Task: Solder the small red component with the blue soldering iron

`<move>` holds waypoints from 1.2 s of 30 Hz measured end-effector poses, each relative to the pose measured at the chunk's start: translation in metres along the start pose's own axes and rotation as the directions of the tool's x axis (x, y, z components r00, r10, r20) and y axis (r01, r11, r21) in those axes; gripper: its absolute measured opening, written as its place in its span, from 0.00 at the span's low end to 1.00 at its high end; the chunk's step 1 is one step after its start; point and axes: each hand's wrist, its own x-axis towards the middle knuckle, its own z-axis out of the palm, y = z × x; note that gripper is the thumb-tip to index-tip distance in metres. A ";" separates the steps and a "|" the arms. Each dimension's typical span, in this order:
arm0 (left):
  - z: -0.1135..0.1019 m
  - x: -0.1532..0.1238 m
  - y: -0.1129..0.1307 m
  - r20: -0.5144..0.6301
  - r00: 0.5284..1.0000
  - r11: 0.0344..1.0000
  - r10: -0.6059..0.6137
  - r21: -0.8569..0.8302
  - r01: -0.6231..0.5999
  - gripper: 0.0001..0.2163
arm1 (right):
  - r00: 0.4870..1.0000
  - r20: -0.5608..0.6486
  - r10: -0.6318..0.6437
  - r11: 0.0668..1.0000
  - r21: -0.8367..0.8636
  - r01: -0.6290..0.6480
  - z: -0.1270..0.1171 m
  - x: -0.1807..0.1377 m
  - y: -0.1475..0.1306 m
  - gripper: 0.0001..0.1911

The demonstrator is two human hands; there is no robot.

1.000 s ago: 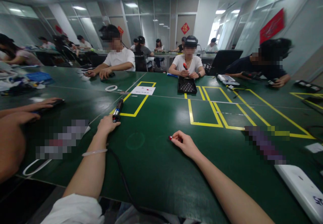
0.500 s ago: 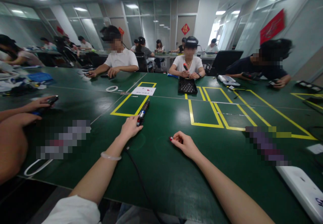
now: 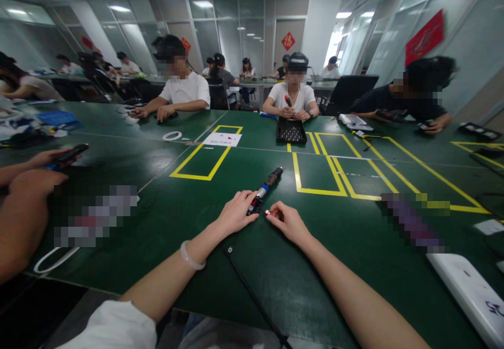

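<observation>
My left hand (image 3: 238,211) lies over the near end of a slim tool (image 3: 268,181), with its fingers closed on it. The tool is black with a blue and silver band, red near my fingers and a narrow tip that points away to the right; my hand covers its near end. Just to the right, my right hand (image 3: 289,219) is closed in a pinch on a small red and white piece (image 3: 267,213). Only the tip of that piece shows. The hands are close together but apart. A black cord (image 3: 252,291) runs from below my left wrist toward the table edge.
Yellow tape outlines (image 3: 321,191) mark the green table (image 3: 338,254). A paper sheet (image 3: 222,139) lies beyond my left hand. A white power strip (image 3: 468,286) stands at right. At left is a co-worker's hand (image 3: 51,159); opposite, another person sits behind a black tray (image 3: 291,138).
My left hand has moved right with the tool, bringing it close to my right hand, and the tool has turned further to the right. The cord shifted right too. My right hand stays nearly still.
</observation>
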 end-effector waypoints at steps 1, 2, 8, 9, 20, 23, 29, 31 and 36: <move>0.000 0.000 0.002 0.004 1.000 1.000 0.013 -0.010 -0.013 0.30 | 1.000 0.002 -0.004 1.000 -0.015 0.004 0.000 0.000 0.000 0.06; 0.001 -0.001 0.003 0.009 1.000 1.000 0.024 -0.018 -0.024 0.31 | 1.000 0.002 -0.010 0.999 -0.030 0.010 0.001 0.000 0.001 0.06; 0.003 -0.004 0.013 0.022 0.998 0.998 0.061 -0.037 -0.060 0.31 | 1.000 0.009 -0.020 0.990 -0.136 0.021 0.006 0.003 0.003 0.05; 0.003 -0.005 0.015 0.023 0.997 0.997 0.070 -0.035 -0.069 0.31 | 1.000 0.012 -0.021 0.987 -0.162 0.023 0.007 0.003 0.003 0.06; 0.013 -0.005 0.028 -0.020 0.996 0.996 0.086 0.023 -0.085 0.28 | 0.999 0.022 -0.024 0.999 0.038 0.023 0.007 0.004 0.001 0.06; 0.015 -0.003 0.029 -0.034 0.997 0.997 0.062 0.058 -0.060 0.27 | 0.999 0.004 -0.052 0.998 0.047 0.052 0.005 0.001 -0.001 0.06; 0.009 -0.001 0.022 -0.034 0.999 0.996 0.040 0.081 -0.037 0.27 | 0.998 -0.020 -0.057 0.997 0.051 0.058 0.000 -0.002 -0.004 0.07; 0.005 0.000 0.011 -0.035 0.999 0.994 0.014 0.105 -0.010 0.27 | 0.999 -0.021 -0.049 0.998 0.037 0.050 -0.001 -0.002 -0.003 0.07; -0.008 0.002 -0.040 -0.050 0.988 0.972 -0.149 0.178 0.155 0.28 | 0.998 0.001 -0.065 0.998 -0.004 0.065 -0.004 -0.003 -0.002 0.06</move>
